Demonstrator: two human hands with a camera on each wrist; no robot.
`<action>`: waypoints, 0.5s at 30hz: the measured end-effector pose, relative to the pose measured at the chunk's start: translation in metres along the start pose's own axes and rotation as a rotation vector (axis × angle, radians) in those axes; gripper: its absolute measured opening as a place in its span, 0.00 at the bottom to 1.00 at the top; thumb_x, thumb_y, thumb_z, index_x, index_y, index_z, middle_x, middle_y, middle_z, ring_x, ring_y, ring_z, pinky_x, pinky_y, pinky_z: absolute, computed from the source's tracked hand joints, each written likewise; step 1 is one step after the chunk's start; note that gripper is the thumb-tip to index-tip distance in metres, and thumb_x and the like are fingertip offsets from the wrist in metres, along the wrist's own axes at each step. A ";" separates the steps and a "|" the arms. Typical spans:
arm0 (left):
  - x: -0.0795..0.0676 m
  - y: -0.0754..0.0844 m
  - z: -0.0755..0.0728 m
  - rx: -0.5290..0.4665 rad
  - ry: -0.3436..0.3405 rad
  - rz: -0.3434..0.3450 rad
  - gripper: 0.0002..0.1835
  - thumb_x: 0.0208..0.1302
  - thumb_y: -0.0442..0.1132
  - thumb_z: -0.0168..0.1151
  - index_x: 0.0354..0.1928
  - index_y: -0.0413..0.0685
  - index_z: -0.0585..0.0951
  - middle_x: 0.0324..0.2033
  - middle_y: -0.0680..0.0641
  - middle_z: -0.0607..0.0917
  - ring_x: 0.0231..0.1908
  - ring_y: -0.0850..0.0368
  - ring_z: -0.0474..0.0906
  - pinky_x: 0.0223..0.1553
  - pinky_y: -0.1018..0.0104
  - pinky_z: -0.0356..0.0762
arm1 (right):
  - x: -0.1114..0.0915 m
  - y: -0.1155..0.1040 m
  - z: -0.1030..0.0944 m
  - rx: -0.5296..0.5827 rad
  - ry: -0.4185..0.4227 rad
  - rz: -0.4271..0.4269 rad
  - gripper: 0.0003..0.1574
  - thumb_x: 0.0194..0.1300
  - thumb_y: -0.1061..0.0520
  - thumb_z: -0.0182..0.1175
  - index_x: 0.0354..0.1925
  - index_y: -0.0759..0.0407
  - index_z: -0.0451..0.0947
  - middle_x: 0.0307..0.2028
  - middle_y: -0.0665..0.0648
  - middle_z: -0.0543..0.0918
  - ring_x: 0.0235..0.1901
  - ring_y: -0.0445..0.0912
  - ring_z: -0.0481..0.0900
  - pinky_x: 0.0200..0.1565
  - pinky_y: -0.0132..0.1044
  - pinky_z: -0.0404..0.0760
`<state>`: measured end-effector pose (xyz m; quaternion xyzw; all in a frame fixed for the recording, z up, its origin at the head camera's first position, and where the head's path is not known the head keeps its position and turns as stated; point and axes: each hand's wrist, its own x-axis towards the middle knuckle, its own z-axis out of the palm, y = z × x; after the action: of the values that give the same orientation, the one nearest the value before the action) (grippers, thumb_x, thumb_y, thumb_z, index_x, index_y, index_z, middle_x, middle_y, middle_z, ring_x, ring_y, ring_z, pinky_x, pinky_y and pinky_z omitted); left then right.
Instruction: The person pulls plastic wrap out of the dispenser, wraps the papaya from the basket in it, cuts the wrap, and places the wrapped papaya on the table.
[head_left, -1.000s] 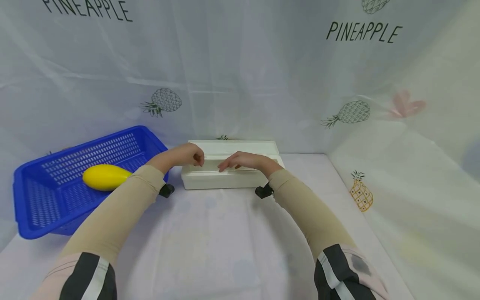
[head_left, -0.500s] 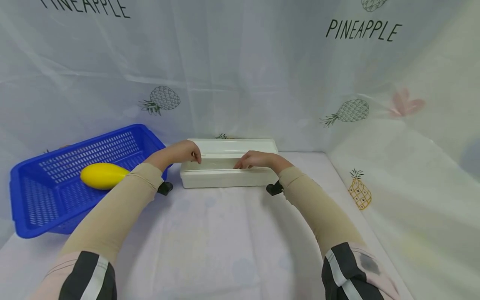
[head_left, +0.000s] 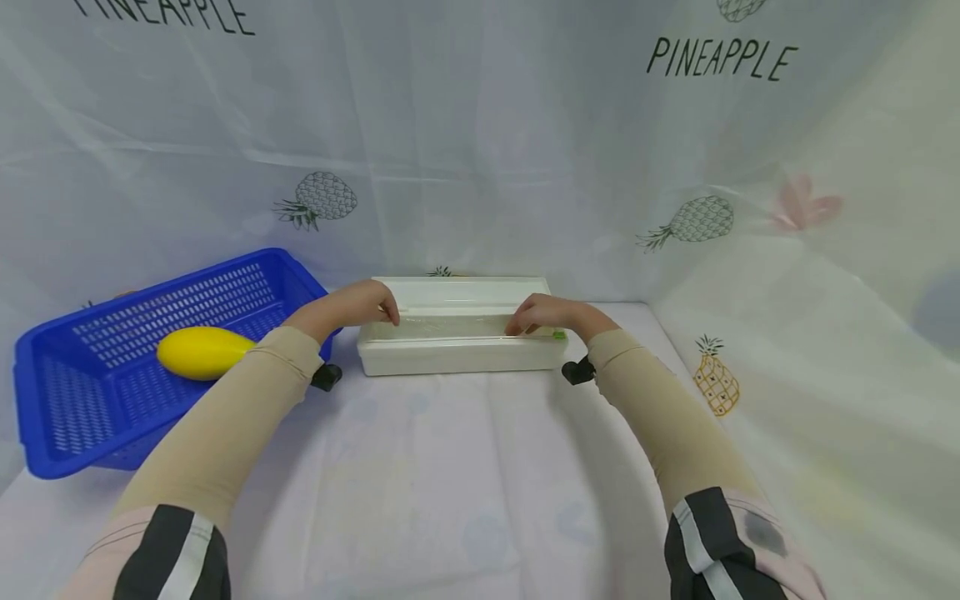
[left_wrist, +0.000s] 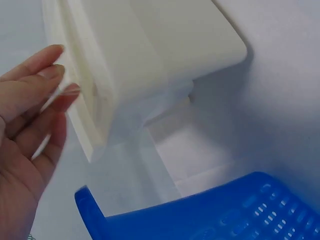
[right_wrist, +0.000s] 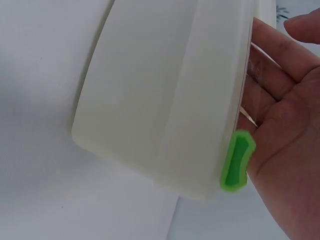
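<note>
Right grip [head_left: 543,314] has slid right along white box [head_left: 457,358] on bench [head_left: 420,483]; fingers loose at box edge, thumb apart. Green piece [right_wrist: 237,161] now shows beside it. Left grip [head_left: 363,302] about unmoved, pinching clear film [left_wrist: 72,90] at box's left end.

The white box [head_left: 461,358] is smooth, matt plastic — the film [head_left: 453,326] glossy and clear, the basket [head_left: 183,296] perforated blue plastic.

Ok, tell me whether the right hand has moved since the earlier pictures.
Yes: in the head view, the right hand has moved rightward along the white box, toward its right end.
</note>
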<state>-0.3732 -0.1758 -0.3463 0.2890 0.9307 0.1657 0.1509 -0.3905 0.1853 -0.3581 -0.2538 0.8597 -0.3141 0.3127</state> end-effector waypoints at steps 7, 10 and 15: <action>-0.001 0.000 0.000 -0.046 0.016 -0.017 0.09 0.66 0.26 0.58 0.41 0.38 0.87 0.39 0.43 0.86 0.40 0.50 0.82 0.47 0.54 0.80 | -0.010 0.003 -0.009 -0.096 0.055 0.001 0.21 0.69 0.59 0.50 0.52 0.68 0.81 0.47 0.59 0.85 0.50 0.52 0.80 0.54 0.44 0.77; -0.001 0.000 -0.001 -0.066 0.013 -0.025 0.09 0.65 0.25 0.58 0.41 0.37 0.87 0.38 0.43 0.87 0.38 0.51 0.82 0.46 0.54 0.80 | -0.013 0.004 -0.012 -0.129 0.080 0.010 0.19 0.68 0.62 0.51 0.52 0.68 0.81 0.46 0.58 0.86 0.48 0.50 0.81 0.53 0.45 0.78; -0.004 0.002 -0.002 -0.062 0.011 -0.031 0.08 0.62 0.24 0.62 0.40 0.38 0.88 0.37 0.45 0.87 0.37 0.52 0.82 0.44 0.54 0.81 | -0.015 0.009 -0.012 -0.165 0.138 0.013 0.15 0.64 0.64 0.63 0.50 0.66 0.83 0.45 0.56 0.86 0.46 0.47 0.82 0.50 0.41 0.80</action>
<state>-0.3698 -0.1773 -0.3431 0.2687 0.9304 0.1934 0.1572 -0.3907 0.2053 -0.3513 -0.2510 0.9037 -0.2572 0.2328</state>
